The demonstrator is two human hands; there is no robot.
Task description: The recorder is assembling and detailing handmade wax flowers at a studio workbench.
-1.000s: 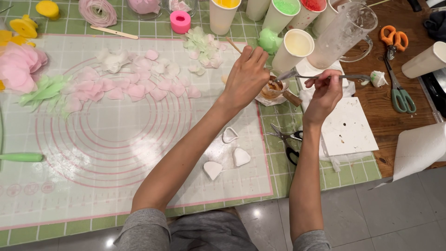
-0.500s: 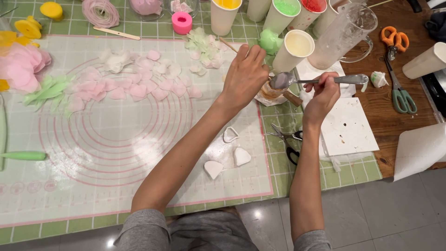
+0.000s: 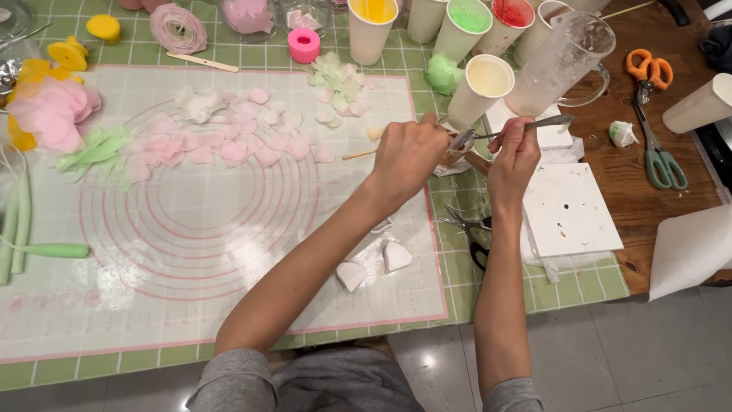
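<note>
— Green-tiled surface [image 3: 534, 294], white mat [image 3: 229, 252] on it?
— Yes. At its far right, the right hand [image 3: 512, 156] pinched a metal spoon [image 3: 507, 131]; the left hand [image 3: 408, 156] curled around a small cup [image 3: 456, 152].

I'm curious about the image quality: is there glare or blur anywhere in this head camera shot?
Head view: soft overhead light, mostly sharp; bright glare patches on the white silicone mat with pink rings and on the grey floor tiles; the left hand and right hand holding the metal spoon look slightly soft; straight edges bow a little near the frame's borders.
</note>
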